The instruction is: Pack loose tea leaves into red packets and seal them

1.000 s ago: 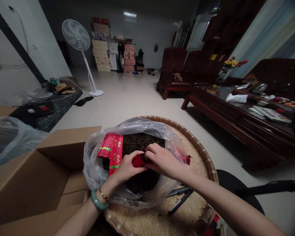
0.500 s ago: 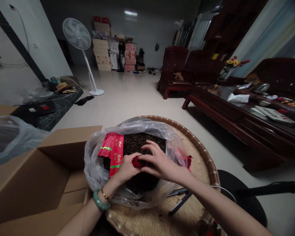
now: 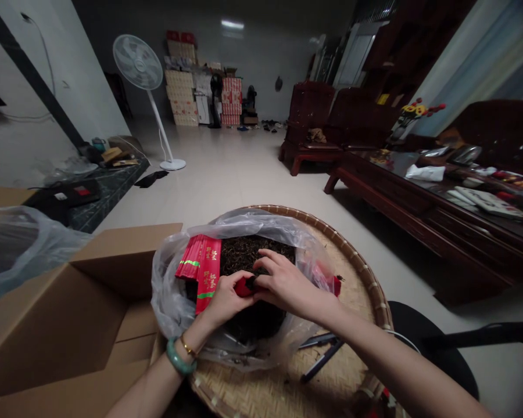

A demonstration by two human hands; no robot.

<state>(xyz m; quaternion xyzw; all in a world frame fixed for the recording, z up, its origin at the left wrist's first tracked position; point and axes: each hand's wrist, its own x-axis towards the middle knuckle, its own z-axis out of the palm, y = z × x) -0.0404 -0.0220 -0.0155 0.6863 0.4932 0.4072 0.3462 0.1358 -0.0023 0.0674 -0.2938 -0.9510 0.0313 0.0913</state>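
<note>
My left hand (image 3: 225, 296) is closed around a small red packet (image 3: 242, 287), held over the dark loose tea leaves (image 3: 243, 251). At the packet's mouth, my right hand (image 3: 285, 283) has its thumb and finger closed on a dark pinch of tea leaves, partly hidden by the fingers. The loose tea fills a clear plastic bag (image 3: 168, 299) with its rim spread wide. Flat red packets (image 3: 208, 270) with gold lettering and a green stripe lie on the tea, left of my hands.
Under the bag is a round woven bamboo tray (image 3: 348, 307) with a dark tong-like tool (image 3: 322, 361) on it. An open cardboard box (image 3: 47, 331) stands at the left. A wooden table (image 3: 396, 188) is on the right, a white fan (image 3: 172, 164) farther back.
My right fingers have shifted slightly at the packet's mouth, and more of the dark tea shows there. The whole view has moved a little.
</note>
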